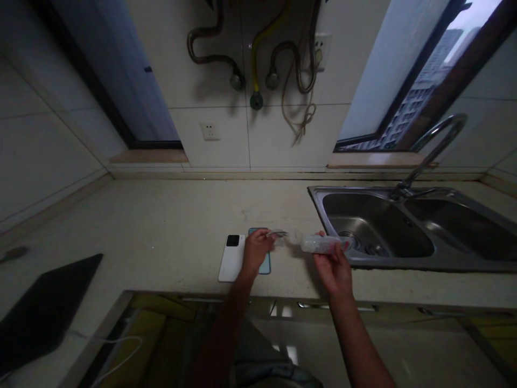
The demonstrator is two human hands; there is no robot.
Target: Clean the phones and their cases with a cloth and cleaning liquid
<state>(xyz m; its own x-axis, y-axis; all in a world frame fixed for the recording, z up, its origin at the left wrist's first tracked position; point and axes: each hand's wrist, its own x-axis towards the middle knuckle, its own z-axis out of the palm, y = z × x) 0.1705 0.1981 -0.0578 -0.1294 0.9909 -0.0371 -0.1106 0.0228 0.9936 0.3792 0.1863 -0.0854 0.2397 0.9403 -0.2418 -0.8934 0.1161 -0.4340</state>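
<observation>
My right hand (334,268) grips a translucent, bottle-like plastic tube (321,244) with pink-red marks near its right end. The tube lies almost level above the counter, close to the sink's left edge. Between the fingertips of my left hand (257,249) is a thin clear plastic piece (279,234), glossy and partly blurred; whether it joins the tube I cannot tell. Beneath my left hand lies a light blue phone or case (265,265), mostly covered by the hand. A white phone (231,264) with a black camera block rests just left of it.
A double steel sink (379,261) with a curved faucet (430,137) is set into the counter (173,226) at right. At far left lies a dark flat panel (48,307), near a white cable (117,339). Pipes and a wall socket (209,131) are behind.
</observation>
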